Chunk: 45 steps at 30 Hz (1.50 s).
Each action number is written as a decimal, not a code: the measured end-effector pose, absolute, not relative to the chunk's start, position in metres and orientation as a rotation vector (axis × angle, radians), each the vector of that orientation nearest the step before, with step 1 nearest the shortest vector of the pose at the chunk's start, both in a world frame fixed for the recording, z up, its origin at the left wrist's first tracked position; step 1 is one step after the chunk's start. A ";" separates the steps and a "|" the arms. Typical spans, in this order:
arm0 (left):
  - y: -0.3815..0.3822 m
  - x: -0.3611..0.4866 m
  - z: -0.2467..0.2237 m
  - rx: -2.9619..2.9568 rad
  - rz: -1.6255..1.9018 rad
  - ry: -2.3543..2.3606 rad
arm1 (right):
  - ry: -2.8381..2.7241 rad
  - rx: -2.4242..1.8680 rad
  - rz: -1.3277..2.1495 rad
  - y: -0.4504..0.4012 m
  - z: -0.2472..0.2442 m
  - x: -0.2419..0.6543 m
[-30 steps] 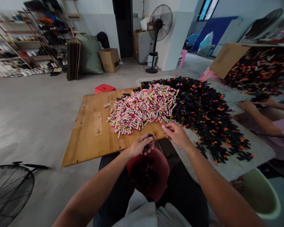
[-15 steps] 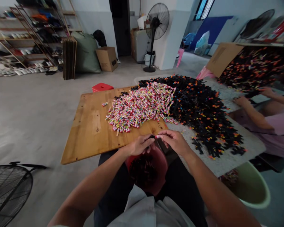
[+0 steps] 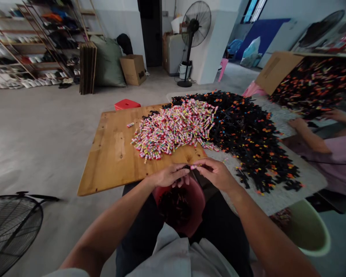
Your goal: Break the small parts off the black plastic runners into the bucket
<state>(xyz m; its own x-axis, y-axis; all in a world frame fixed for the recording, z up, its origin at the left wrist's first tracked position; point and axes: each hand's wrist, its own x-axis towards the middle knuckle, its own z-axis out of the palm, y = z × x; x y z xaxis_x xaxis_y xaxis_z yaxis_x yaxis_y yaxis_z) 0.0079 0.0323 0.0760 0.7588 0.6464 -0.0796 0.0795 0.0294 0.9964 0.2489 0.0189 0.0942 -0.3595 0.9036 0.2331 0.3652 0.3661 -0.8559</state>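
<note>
Small pink piece (image 3: 192, 167) pinched at the fingertips of the right hand (image 3: 216, 175), met tip to tip by a small black piece (image 3: 186, 166) in the left hand (image 3: 168, 177); both above the red bucket (image 3: 198, 200) on the lap, just off the near edge of the wooden desk (image 3: 112, 161). Pieces judged very light, stiff plastic, smooth enough to slip; too small for a whole-hand hold, best taken at the ends between thumb and forefinger, leaving the meeting ends free. Little fragility expected, though a thin piece may bend if squeezed across its middle.

Left grip clenched on the black piece, fingers curled under, knuckles up. Right grip closed on the pink piece, thumb and forefinger forward, remaining fingers folded. Both forearms converging from the lower corners of the view, wrists level, hands touching at the fingertips.

Heap of coloured pieces (image 3: 175, 129) at the far right part of the wooden desk; wide spread of black pieces (image 3: 248, 138) on the adjoining desk to the right. Green bucket (image 3: 311, 231) low beside the right arm. Another person's hands (image 3: 298, 124) at the far right edge of that desk.
</note>
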 end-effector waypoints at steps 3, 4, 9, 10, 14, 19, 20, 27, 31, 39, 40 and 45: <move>0.036 0.004 0.079 1.511 0.384 0.585 | -1.927 -1.097 0.993 0.019 0.099 0.251; 0.037 0.002 0.081 1.519 0.345 0.574 | -1.913 -1.103 1.051 0.019 0.099 0.252; 0.037 0.001 0.089 1.513 0.195 0.530 | -1.847 -1.107 1.385 0.023 0.100 0.255; 0.036 0.002 0.089 1.494 0.197 0.532 | -1.844 -1.107 1.401 0.023 0.101 0.254; 0.034 0.007 0.083 1.445 0.217 0.583 | -1.797 -1.141 1.347 0.021 0.099 0.249; 0.034 0.010 0.062 1.527 -0.040 0.622 | -1.925 -1.109 1.619 0.034 0.074 0.262; 0.033 0.010 0.055 1.616 -0.083 0.646 | -1.992 -1.233 1.563 0.043 0.067 0.270; 0.021 0.006 0.020 2.006 -0.022 0.861 | -1.684 -2.368 0.328 0.116 0.039 0.337; 0.020 0.008 0.017 1.919 0.016 0.873 | -1.690 -2.491 0.264 0.141 0.031 0.348; 0.023 0.011 0.002 1.847 0.003 0.851 | -2.053 -2.394 0.265 0.139 0.017 0.349; 0.023 0.011 0.001 1.839 0.014 0.848 | -2.083 -2.380 0.255 0.132 0.015 0.351; 0.026 0.020 0.006 1.817 0.108 0.858 | -2.119 -2.334 0.179 0.094 0.012 0.362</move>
<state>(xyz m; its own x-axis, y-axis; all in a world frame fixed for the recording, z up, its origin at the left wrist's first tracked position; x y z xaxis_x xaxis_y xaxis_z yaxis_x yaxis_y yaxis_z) 0.0199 0.0258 0.0062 0.7364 0.5982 -0.3160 0.5008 -0.1680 0.8491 0.3615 0.0936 0.0123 0.0928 0.9912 -0.0943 0.9930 -0.0991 -0.0645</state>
